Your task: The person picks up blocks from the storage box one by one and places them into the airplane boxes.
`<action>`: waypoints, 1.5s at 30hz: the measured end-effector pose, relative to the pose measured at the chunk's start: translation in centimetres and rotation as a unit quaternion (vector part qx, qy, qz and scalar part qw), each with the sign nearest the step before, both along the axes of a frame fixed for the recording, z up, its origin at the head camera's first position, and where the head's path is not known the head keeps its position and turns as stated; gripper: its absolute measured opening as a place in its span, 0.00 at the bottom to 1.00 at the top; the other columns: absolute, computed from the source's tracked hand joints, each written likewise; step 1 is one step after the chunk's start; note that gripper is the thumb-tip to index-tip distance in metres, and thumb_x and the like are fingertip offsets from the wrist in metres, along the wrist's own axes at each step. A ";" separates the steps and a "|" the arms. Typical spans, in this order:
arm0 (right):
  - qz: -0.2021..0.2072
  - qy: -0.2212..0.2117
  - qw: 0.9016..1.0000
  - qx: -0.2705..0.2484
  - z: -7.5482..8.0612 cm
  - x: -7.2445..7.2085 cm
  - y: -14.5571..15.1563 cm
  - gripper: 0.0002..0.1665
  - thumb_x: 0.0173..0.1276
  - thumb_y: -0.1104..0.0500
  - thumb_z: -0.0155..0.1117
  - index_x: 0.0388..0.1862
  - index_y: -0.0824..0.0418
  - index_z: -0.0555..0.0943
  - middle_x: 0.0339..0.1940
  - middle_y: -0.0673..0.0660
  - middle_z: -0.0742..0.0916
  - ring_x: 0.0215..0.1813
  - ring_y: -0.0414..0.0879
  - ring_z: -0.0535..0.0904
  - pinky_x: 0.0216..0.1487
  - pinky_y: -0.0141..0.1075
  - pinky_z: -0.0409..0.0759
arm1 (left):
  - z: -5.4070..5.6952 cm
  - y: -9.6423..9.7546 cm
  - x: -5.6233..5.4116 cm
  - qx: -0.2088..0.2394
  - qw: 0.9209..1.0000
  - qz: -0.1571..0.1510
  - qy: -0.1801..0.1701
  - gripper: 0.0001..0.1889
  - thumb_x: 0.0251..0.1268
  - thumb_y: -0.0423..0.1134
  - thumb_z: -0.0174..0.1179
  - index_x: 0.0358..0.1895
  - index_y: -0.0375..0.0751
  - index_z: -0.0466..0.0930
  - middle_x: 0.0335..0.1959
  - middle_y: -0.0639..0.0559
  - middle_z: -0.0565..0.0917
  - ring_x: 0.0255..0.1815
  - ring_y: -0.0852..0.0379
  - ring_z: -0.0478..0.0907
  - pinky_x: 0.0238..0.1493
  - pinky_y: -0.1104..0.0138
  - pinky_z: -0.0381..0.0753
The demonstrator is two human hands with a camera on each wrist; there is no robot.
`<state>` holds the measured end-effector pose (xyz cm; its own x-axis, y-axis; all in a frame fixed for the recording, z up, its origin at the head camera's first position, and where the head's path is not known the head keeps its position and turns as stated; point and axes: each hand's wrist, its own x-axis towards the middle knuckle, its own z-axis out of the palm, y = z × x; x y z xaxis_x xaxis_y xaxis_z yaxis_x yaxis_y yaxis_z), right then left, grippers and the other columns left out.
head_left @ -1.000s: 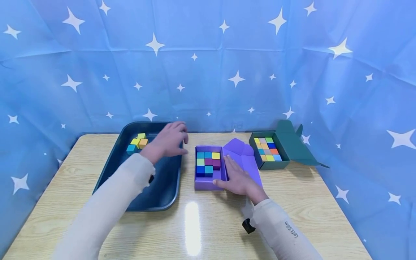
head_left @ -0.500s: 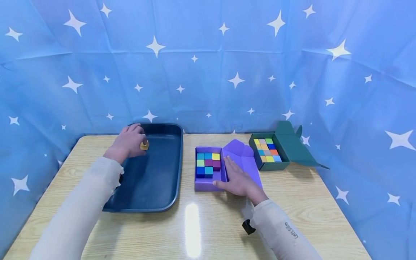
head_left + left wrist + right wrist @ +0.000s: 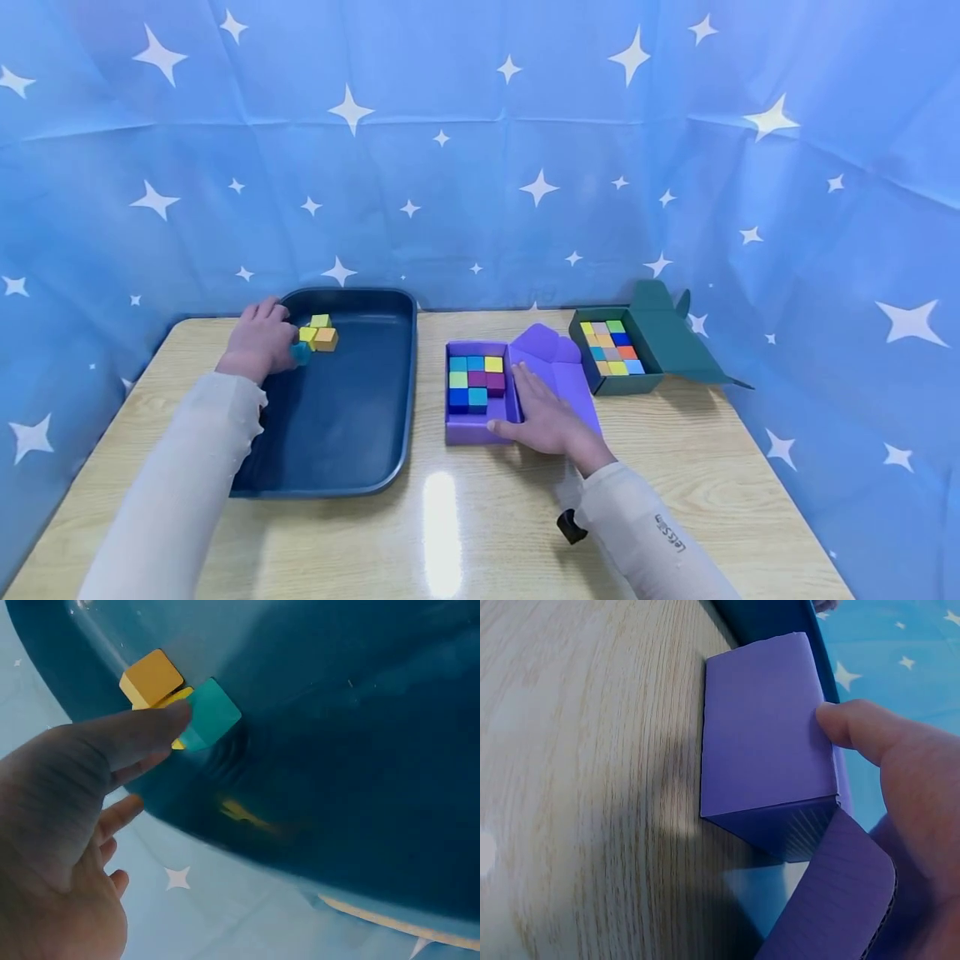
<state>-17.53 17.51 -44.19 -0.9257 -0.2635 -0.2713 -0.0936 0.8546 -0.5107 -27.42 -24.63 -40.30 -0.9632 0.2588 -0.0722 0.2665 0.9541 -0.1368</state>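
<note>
In the head view my left hand (image 3: 258, 340) reaches over the left rim of a dark blue tray (image 3: 348, 425). Its thumb and fingers pinch a teal cube (image 3: 216, 716), with the far fingers partly hidden behind the thumb. Touching or close by are an orange cube (image 3: 325, 340) and two yellow ones, the nearer yellow cube (image 3: 307, 335) beside the teal. My right hand (image 3: 551, 421) rests on the right side of an open purple box (image 3: 472, 432); its fingers lie nearly straight along the side and its thumb (image 3: 844, 724) touches the front edge. Several coloured cubes sit inside the box.
A dark green box (image 3: 626, 385) holding several coloured cubes stands at the back right, its lid (image 3: 675, 337) folded open to the right. The purple lid (image 3: 573, 387) lies open under my right hand. A starry blue cloth (image 3: 420, 167) hangs behind the wooden table (image 3: 360, 542).
My left hand has moved left from the tray's right side, passed over the cubes, and now pinches the teal one. My right hand stays on the purple box.
</note>
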 end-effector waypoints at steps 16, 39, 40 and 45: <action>0.001 0.003 1.000 0.005 0.1 0.0 0.0 0.62 0.62 0.31 0.59 0.81 0.53 0.37 0.83 0.54 0.44 0.83 0.55 0.40 0.75 0.66 0.48 | -1.4 -0.3 -0.9 -0.020 1.000 0.009 -0.004 0.15 0.57 0.39 0.64 0.46 0.34 0.85 0.65 0.29 0.69 0.74 0.29 0.47 0.73 0.38 0.49; 0.002 -0.001 1.000 0.002 0.0 -0.2 0.0 0.62 0.63 0.31 0.59 0.81 0.54 0.37 0.83 0.54 0.44 0.83 0.55 0.39 0.75 0.66 0.46 | -1.3 -0.5 -0.4 0.009 1.000 -0.007 -0.004 0.11 0.51 0.39 0.68 0.38 0.40 0.88 0.61 0.33 0.73 0.74 0.31 0.48 0.73 0.39 0.50; 0.003 -0.001 1.000 0.002 0.1 -0.1 0.0 0.62 0.63 0.31 0.59 0.81 0.54 0.37 0.83 0.54 0.44 0.83 0.55 0.39 0.75 0.66 0.46 | -1.3 -0.5 -0.3 0.012 1.000 -0.008 -0.003 0.11 0.51 0.40 0.68 0.38 0.39 0.88 0.61 0.33 0.73 0.74 0.31 0.48 0.73 0.39 0.50; 0.004 -0.001 1.000 0.001 0.2 0.0 0.0 0.62 0.63 0.31 0.58 0.81 0.54 0.37 0.83 0.55 0.44 0.83 0.56 0.39 0.75 0.66 0.46 | -0.5 0.1 0.0 0.030 0.999 -0.019 0.010 0.13 0.52 0.44 0.68 0.35 0.37 0.86 0.61 0.32 0.73 0.73 0.32 0.50 0.73 0.39 0.50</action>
<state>-17.57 17.54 -43.98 -0.9230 -0.2708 -0.2734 -0.0999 0.8548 -0.5092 -27.44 -24.50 -40.75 -0.9534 0.2994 -0.0367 0.3014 0.9497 -0.0851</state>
